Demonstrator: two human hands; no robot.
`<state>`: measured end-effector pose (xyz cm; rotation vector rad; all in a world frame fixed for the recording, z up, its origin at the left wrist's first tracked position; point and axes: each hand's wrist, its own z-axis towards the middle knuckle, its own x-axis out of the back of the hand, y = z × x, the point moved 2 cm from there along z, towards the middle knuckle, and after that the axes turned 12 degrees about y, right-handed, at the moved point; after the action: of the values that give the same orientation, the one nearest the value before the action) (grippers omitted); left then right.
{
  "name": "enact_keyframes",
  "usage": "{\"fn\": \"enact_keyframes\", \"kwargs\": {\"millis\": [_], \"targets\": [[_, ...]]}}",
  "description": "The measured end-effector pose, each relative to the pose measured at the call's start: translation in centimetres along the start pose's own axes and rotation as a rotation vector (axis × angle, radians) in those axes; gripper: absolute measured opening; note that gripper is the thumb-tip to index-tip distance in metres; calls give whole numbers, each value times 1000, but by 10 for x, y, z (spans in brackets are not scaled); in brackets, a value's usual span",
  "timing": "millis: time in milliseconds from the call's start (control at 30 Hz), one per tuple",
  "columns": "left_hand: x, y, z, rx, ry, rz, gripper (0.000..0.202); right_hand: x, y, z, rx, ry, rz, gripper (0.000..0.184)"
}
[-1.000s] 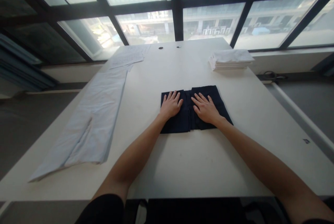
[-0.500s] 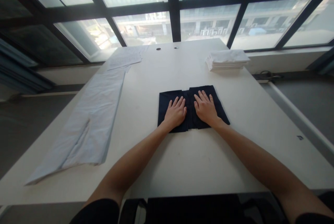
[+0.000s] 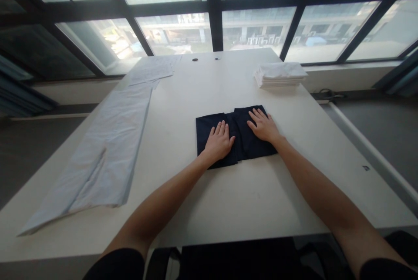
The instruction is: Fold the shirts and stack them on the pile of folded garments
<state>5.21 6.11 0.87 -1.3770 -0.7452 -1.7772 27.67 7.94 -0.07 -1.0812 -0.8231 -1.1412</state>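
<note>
A dark navy folded cloth (image 3: 243,140) lies on the white table (image 3: 225,210), both its side panels turned in toward a seam near the middle. Flat on its left panel rests my left hand (image 3: 219,140), fingers stretched out and pointing away from me. My right hand (image 3: 264,125) lies on the right panel with spread fingers, close to that panel's far right corner. Neither hand grips the fabric. What kind of garment the cloth is, I cannot tell.
Along the table's left side lies long white fabric (image 3: 107,149), with thin sheets (image 3: 152,71) beyond it. A stack of folded white cloths (image 3: 279,74) stands at the back right. Windows rise behind the table; a black chair (image 3: 238,260) is at its near edge.
My right hand has slid outward to the right across the cloth, and its fingers have spread. The left hand stays on the left panel. The view has shifted slightly.
</note>
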Motion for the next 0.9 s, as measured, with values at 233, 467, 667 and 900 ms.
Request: {"fn": "enact_keyframes", "kwargs": {"millis": [233,467,667,900], "targets": [[-2,-7,11,33,55,-67,66,-2,0,-3,32,6,-25,63],[-11,-12,12,-3,10,-72,71,0,-22,-14,-15,128,-17,57],[-8,-10,12,1,18,-63,69,0,-55,-28,104,72,-2,58],[-8,-10,12,0,29,-64,69,0,-54,-27,89,53,-3,58]]}}
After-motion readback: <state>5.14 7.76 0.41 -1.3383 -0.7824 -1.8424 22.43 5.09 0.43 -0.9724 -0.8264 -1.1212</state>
